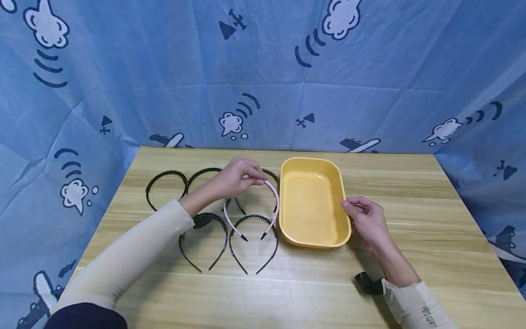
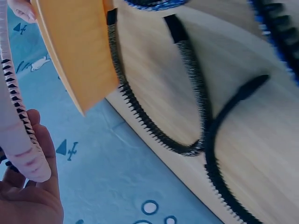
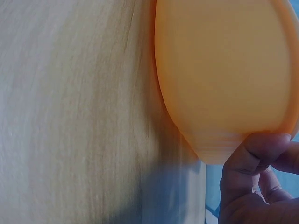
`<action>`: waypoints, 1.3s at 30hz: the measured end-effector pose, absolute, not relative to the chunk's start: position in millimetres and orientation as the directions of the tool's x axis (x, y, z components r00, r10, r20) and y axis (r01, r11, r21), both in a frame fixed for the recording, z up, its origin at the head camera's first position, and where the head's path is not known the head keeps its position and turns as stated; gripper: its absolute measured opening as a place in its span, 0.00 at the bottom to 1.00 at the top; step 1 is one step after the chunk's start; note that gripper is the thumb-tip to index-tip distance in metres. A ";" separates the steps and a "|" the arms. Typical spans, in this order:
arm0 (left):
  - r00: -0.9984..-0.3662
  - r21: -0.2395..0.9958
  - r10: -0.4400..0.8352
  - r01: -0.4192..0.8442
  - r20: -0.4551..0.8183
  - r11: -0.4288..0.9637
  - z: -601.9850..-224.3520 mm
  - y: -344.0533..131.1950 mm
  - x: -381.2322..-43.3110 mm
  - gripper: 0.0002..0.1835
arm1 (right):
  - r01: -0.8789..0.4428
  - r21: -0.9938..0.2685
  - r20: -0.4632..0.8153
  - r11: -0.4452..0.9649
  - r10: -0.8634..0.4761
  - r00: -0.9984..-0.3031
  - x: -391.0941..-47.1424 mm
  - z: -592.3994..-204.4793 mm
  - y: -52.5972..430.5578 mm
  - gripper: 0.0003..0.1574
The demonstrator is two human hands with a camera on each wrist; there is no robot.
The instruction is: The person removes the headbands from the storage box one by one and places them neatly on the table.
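My left hand (image 1: 240,177) pinches the top of a pale pink headband (image 1: 277,204) with black tips, between thumb and fingers. The headband hangs tips down over the dark headbands, just left of a yellow plastic basin (image 1: 312,201). In the left wrist view, the pink headband (image 2: 13,116) shows dark teeth along its inner side. My right hand (image 1: 367,221) grips the basin's right rim, thumb on top. The right wrist view shows that thumb and the fingers (image 3: 254,156) at the basin's edge. Nothing lies inside the basin.
Several dark toothed headbands lie left of the basin: a far-left one (image 1: 166,172), one beside it (image 1: 203,170), one behind the left hand (image 1: 271,174), and two in front, left (image 1: 224,228) and right (image 1: 276,242). A patterned blue cloth (image 1: 263,68) hangs behind the wooden table (image 1: 312,288).
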State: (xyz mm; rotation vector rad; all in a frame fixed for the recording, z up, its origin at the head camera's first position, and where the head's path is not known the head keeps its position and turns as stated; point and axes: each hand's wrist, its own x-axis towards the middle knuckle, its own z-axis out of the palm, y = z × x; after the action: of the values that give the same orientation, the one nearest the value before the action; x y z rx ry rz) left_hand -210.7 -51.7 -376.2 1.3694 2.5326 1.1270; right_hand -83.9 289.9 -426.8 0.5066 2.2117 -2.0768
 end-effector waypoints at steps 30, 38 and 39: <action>-0.700 0.624 0.668 0.645 0.252 0.441 -407.2 -134.0 -185.1 0.08 | 0.278 -0.960 -0.270 0.013 0.199 -0.942 -82.9 -427.2 286.1 0.11; -0.754 0.650 0.621 0.585 0.216 0.484 -410.3 -158.2 -179.2 0.08 | 0.266 -0.964 -0.258 0.017 0.189 -0.948 -83.3 -427.3 285.2 0.13; -0.757 0.656 0.619 0.578 0.210 0.485 -410.7 -161.3 -178.8 0.08 | 0.264 -0.964 -0.255 0.020 0.189 -0.948 -83.2 -427.3 285.0 0.12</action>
State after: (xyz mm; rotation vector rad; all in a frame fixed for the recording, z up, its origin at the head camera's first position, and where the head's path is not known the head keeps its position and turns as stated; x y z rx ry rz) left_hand -178.8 -161.3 -410.7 1.0728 2.6598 1.1422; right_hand -83.2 285.0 -427.3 0.4903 2.2038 -2.1055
